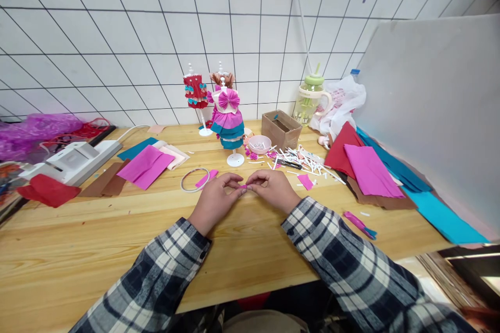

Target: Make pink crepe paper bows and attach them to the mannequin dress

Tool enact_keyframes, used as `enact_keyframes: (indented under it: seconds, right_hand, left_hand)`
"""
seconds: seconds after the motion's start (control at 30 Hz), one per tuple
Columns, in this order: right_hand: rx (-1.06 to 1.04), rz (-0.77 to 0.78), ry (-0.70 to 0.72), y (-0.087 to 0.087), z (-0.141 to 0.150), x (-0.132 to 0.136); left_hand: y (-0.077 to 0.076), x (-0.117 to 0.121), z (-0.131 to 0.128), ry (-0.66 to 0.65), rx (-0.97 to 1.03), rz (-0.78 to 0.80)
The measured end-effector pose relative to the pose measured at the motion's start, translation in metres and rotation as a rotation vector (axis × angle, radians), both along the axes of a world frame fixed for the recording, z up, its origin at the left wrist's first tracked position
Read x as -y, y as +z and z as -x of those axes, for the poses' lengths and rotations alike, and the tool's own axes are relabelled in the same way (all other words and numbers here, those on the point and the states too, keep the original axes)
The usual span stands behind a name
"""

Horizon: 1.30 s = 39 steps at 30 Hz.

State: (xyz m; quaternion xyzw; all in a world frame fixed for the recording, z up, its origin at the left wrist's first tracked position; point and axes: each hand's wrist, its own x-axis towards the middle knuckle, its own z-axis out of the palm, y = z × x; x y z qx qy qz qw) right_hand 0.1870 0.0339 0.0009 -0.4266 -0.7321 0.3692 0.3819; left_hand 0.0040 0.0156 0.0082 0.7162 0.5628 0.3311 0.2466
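Between my fingertips is a small piece of magenta crepe paper [244, 186], mostly covered by the fingers. My left hand [217, 197] pinches it from the left, and my right hand [274, 188] pinches it from the right. Just beyond my left hand lies a roll of tape [182, 183], with a magenta scrap [208, 178] partly inside its ring. A square magenta scrap [305, 182] rests past my right hand. Behind both hands stands a mini dress form [227, 119] wearing a pink, purple and teal paper dress with a bow.
White strips [308, 160] and a black pen-like tool [289, 164] lie beside a pink bowl [259, 144] and cardboard box [282, 130]. Crepe sheets [371, 169] are stacked right; more sheets [146, 166] and a power strip [74, 160] sit left. A green-lidded jug [310, 101] stands behind.
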Motion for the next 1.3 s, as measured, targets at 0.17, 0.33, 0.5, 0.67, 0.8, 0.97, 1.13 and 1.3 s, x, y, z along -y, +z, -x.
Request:
enact_keyframes:
  seconds: [0.17, 0.33, 0.5, 0.67, 0.8, 0.97, 1.13, 1.3]
  right_hand:
    - [0.030, -0.016, -0.049, 0.004, -0.003, -0.001]
    - [-0.034, 0.164, -0.007, 0.000, 0.000, 0.000]
    - [-0.242, 0.408, 0.072, -0.005, 0.006, 0.001]
    - [-0.262, 0.368, 0.099, 0.000, 0.000, -0.002]
    - [-0.173, 0.280, 0.083, 0.002, -0.003, -0.003]
    - [0.004, 0.123, 0.014, 0.001, 0.003, 0.002]
    - [0.191, 0.012, -0.005, 0.008, -0.017, -0.008]
    - [0.660, -0.191, -0.495, 0.006, -0.065, -0.035]
  left_hand:
    - [0.003, 0.000, 0.001, 0.000, -0.030, 0.051]
    - [0.004, 0.000, 0.001, 0.006, 0.028, -0.002]
    - [0.007, 0.003, 0.001, -0.047, -0.055, -0.136]
    - [0.009, 0.004, 0.002, -0.078, -0.047, -0.122]
    - [0.007, 0.002, 0.001, -0.127, 0.090, 0.025]
    - [0.003, 0.000, 0.001, -0.137, 0.033, 0.175]
    - [-0.002, -0.003, 0.005, -0.075, 0.039, 0.038]
    - [-0.003, -0.006, 0.006, -0.030, 0.170, 0.030]
